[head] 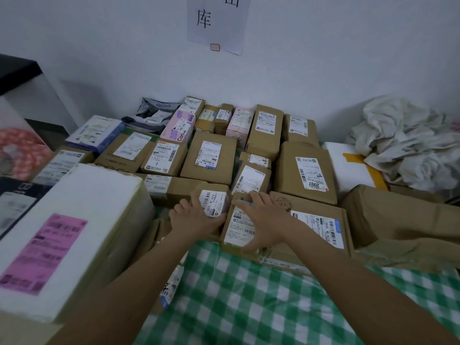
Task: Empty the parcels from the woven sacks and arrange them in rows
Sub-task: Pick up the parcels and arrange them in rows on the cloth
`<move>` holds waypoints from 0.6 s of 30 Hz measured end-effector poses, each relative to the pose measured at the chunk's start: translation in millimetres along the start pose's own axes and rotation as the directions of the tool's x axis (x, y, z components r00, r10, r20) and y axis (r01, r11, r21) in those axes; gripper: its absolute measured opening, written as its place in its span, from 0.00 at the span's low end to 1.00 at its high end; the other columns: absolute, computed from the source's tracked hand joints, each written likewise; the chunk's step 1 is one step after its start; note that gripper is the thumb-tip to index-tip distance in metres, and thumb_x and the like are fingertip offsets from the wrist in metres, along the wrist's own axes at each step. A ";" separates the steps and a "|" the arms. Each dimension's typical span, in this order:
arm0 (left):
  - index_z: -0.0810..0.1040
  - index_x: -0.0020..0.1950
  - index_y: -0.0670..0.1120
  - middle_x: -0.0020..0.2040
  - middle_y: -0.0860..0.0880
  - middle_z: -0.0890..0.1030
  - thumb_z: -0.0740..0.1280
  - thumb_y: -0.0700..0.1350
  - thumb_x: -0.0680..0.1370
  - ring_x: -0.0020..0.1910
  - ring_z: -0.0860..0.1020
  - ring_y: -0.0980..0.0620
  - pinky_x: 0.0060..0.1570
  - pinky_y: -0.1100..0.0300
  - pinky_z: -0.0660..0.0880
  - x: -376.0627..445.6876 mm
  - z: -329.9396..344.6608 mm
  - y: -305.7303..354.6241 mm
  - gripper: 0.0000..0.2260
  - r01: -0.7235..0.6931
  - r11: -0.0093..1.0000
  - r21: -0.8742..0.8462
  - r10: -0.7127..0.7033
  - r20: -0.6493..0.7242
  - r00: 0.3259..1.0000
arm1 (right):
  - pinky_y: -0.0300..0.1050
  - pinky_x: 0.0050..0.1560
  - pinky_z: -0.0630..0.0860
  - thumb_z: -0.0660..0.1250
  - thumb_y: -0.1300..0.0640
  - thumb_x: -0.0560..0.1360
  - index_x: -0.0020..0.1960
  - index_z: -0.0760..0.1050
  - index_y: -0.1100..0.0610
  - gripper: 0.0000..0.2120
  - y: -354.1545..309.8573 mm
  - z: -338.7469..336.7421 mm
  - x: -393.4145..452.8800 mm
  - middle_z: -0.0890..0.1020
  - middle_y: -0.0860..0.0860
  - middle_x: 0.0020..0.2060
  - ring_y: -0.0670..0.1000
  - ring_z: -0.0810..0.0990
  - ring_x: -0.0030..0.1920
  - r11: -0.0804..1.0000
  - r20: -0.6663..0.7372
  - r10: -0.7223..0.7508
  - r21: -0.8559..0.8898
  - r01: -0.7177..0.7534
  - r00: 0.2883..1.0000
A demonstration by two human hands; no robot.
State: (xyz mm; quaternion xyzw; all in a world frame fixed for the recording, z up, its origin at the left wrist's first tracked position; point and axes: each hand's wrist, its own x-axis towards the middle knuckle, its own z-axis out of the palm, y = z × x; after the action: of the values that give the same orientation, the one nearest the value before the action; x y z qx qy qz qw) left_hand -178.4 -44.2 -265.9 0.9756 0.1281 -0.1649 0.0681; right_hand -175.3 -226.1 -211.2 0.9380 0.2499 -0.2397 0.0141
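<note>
Many labelled cardboard parcels lie in rows against the white wall, among them a big box marked 2097. My left hand grips a small brown box with a white label at the front of the rows. Just to its right, my right hand holds a flat brown parcel, fingers over its top edge and thumb at its lower side. Both parcels sit at the far edge of the green checked cloth.
A large white foam box with a pink label stands at the left. Crumpled white sacks are heaped at the back right above a white parcel with yellow tape. A big brown wrapped parcel lies at the right.
</note>
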 end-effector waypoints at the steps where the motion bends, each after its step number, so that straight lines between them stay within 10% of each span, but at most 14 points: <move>1: 0.45 0.76 0.43 0.66 0.39 0.66 0.52 0.76 0.70 0.65 0.67 0.41 0.63 0.51 0.63 -1.0 1.1 -0.3 0.48 0.000 1.000 0.003 0.000 -0.001 1.000 | 0.56 0.73 0.53 0.73 0.31 0.63 0.78 0.44 0.44 0.55 -0.3 3.5 0.8 0.51 0.55 0.74 0.58 0.49 0.74 1.000 0.014 0.003 0.003 -0.003 1.000; 10: 0.49 0.76 0.43 0.64 0.39 0.68 0.53 0.76 0.69 0.60 0.71 0.42 0.58 0.53 0.69 -3.8 -2.0 1.9 0.48 -0.052 0.999 0.015 0.054 -0.154 0.987 | 0.63 0.73 0.35 0.71 0.29 0.61 0.78 0.42 0.45 0.58 -2.1 30.9 12.1 0.49 0.60 0.76 0.61 0.46 0.75 0.997 -0.028 0.029 -0.068 -0.031 0.999; 18: 0.41 0.77 0.49 0.66 0.40 0.65 0.57 0.73 0.71 0.64 0.67 0.42 0.59 0.51 0.68 -13.3 -21.5 -9.5 0.46 -0.139 0.981 -0.137 0.137 -0.025 0.990 | 0.57 0.74 0.41 0.71 0.31 0.63 0.78 0.44 0.43 0.54 10.3 25.3 -5.6 0.46 0.54 0.77 0.56 0.41 0.76 0.997 -0.095 -0.074 0.030 0.077 0.993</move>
State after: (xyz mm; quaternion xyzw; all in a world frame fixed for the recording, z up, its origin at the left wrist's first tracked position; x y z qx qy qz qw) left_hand -186.6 -34.4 -242.1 0.9763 0.0716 -0.1431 0.1460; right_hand -185.8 -241.4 -232.0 0.9383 0.2813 -0.1998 -0.0223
